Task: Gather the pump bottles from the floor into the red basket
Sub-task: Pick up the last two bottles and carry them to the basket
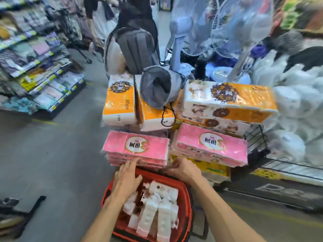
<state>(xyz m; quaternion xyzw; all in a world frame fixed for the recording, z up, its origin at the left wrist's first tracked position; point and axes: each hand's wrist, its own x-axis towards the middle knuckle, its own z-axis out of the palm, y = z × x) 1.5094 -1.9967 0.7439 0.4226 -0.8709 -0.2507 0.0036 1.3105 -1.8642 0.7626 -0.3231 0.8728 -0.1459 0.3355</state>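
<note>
Head view, looking down a shop aisle. We see the red basket (185, 208) standing on the grey floor (61, 154) at the bottom centre, close to the person. Inside it lie the white pump bottles (148, 215), several of them packed side by side on their sides. Their details are blurred, and we read only a dark round mark on the one nearest the far rim.

We find the left hand (128, 177) over the far left corner of the basket. It lies palm down with its fingers (131, 163) straight and close together, holding nothing, and the tips reach the lower edge of a pink tissue pack (138, 145). The right hand (186, 169) sits at the far right part of the rim, its fingers bent toward the rim. We cannot tell whether they grip the rim or only rest there, as blur hides the contact.

Just beyond the basket we note a stack of goods. A second pink pack (209, 144) lies beside the first, and orange tissue packs (227, 100) are piled above them. A grey drawstring bag (157, 86) lies open on the orange packs, and a grey backpack (136, 49) stands behind it. Wrapped standing fans (197, 23) rise at the back. Shelves of packaged goods (35, 67) run along the left, and a black wire rack (257, 137) stands at the right.
</note>
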